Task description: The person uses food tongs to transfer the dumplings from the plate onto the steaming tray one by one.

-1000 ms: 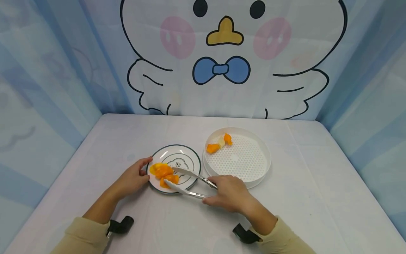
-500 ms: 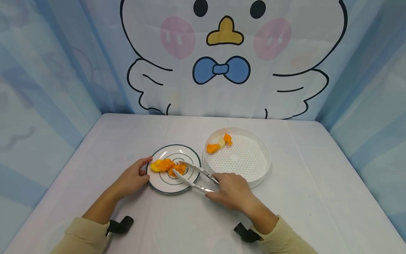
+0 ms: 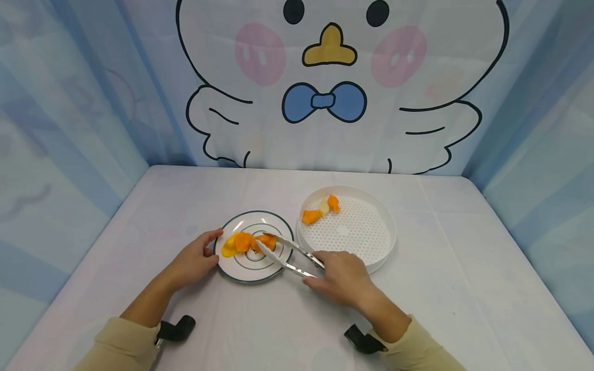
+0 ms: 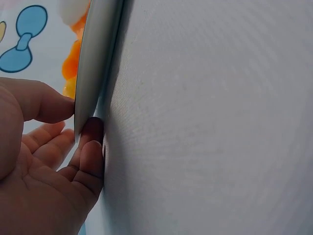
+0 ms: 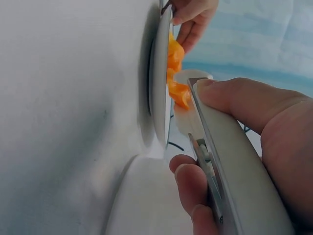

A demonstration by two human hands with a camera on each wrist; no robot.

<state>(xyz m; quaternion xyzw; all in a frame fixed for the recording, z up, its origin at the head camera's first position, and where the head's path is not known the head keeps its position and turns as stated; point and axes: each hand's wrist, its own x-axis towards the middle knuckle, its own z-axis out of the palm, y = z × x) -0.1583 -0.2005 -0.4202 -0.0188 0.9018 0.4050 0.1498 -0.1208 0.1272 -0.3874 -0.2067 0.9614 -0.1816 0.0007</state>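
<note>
My left hand (image 3: pixel 197 257) pinches the left rim of a white plate (image 3: pixel 250 271) with a dark edge line. In the left wrist view the thumb (image 4: pixel 49 103) lies on top and fingertips are under the rim. On the plate sit soft-looking orange lumps (image 3: pixel 243 241) with a yellow piece (image 3: pixel 229 247) at their left. My right hand (image 3: pixel 341 281) grips metal tongs (image 3: pixel 291 268) with pale tips. Those tips stand on either side of an orange piece (image 3: pixel 268 240) at the plate's middle; whether they squeeze it I cannot tell.
Right of the plate stands a round white tray (image 3: pixel 357 234) with a perforated floor and raised rim. Two orange pieces (image 3: pixel 312 217) and a pale piece (image 3: pixel 324 207) lie at its far left. A cartoon-printed curtain (image 3: pixel 325 144) hangs behind the table.
The tongs have moved away from me and slightly right, shifting an orange piece from the plate's near left to its middle. The other lumps shifted a little too. My left hand stays put.
</note>
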